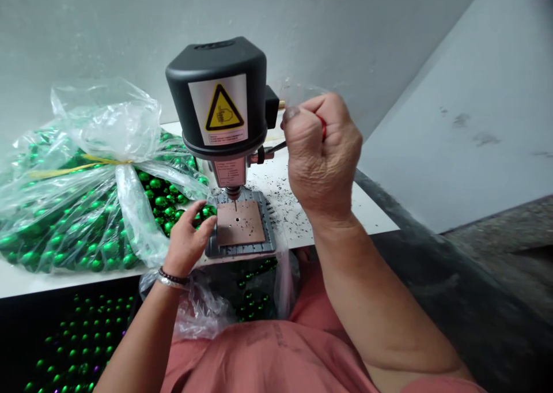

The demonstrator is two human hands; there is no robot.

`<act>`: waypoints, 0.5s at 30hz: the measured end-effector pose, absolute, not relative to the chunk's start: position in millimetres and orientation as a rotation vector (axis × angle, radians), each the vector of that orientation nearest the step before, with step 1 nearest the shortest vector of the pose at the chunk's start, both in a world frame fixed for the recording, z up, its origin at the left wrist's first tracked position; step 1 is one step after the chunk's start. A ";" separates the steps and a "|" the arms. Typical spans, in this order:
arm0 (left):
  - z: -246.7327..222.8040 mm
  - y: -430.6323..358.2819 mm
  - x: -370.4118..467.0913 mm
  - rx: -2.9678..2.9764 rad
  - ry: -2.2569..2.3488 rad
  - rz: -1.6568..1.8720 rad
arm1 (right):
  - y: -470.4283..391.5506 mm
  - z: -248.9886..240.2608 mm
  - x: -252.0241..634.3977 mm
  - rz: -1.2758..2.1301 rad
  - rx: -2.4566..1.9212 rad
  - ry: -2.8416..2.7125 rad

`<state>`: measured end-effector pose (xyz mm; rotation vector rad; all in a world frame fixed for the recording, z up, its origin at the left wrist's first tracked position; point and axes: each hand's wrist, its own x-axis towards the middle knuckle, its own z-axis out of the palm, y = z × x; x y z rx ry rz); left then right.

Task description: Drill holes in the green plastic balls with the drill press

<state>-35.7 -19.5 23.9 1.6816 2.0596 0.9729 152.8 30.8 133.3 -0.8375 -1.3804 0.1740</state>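
A small black drill press with a yellow warning label stands on the white table. Its thin bit points down at a brown square plate lying on the grey base; the plate shows a small dark hole. My right hand is closed in a fist around the press's lever, right of the machine head. Thumb and fingers apart, my left hand is at the plate's left edge, holding nothing that I can make out. Between its fingers and behind it are shiny green beads.
A clear plastic bag of green beads, tied with a yellow band, fills the table's left side. Black shavings lie scattered right of the press. Below the table edge are rows of green beads and more plastic. A wall rises behind.
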 end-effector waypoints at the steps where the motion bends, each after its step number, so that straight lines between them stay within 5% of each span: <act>1: 24.0 -17.2 -29.9 1.712 2.014 0.930 | 30.7 133.4 152.8 0.173 -0.837 -1.382; 15: 18.3 8.8 -14.5 1.798 1.895 0.583 | 29.4 131.3 156.3 0.144 -0.825 -1.410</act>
